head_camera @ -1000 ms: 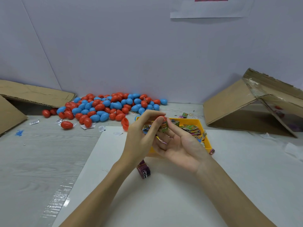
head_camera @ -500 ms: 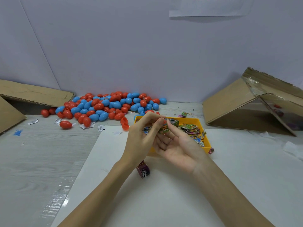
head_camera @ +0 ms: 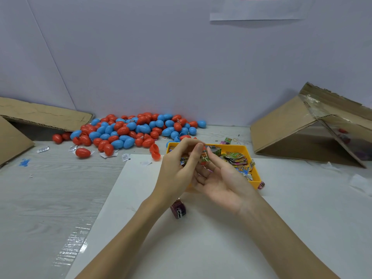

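My left hand (head_camera: 177, 170) and my right hand (head_camera: 223, 182) meet in front of a yellow tray (head_camera: 255, 174). Between their fingertips they pinch a small colourful packet (head_camera: 205, 156) pressed against a red egg half, of which little shows. My right palm faces up, its fingers curled under the piece. The tray holds several small printed packets (head_camera: 235, 159). A big pile of red and blue plastic eggs (head_camera: 132, 131) lies at the back against the wall. A dark purple packet (head_camera: 178, 210) lies on the white sheet just under my left wrist.
A white sheet (head_camera: 201, 248) covers the grey table in front of me. Open cardboard boxes lie tipped at the right (head_camera: 298, 129) and at the left (head_camera: 40, 115). Loose red egg halves (head_camera: 155, 152) and paper slips lie beside the tray.
Both hands stay together at the tray and have barely shifted; the fingers work on the packet and egg half. Nothing else has moved.
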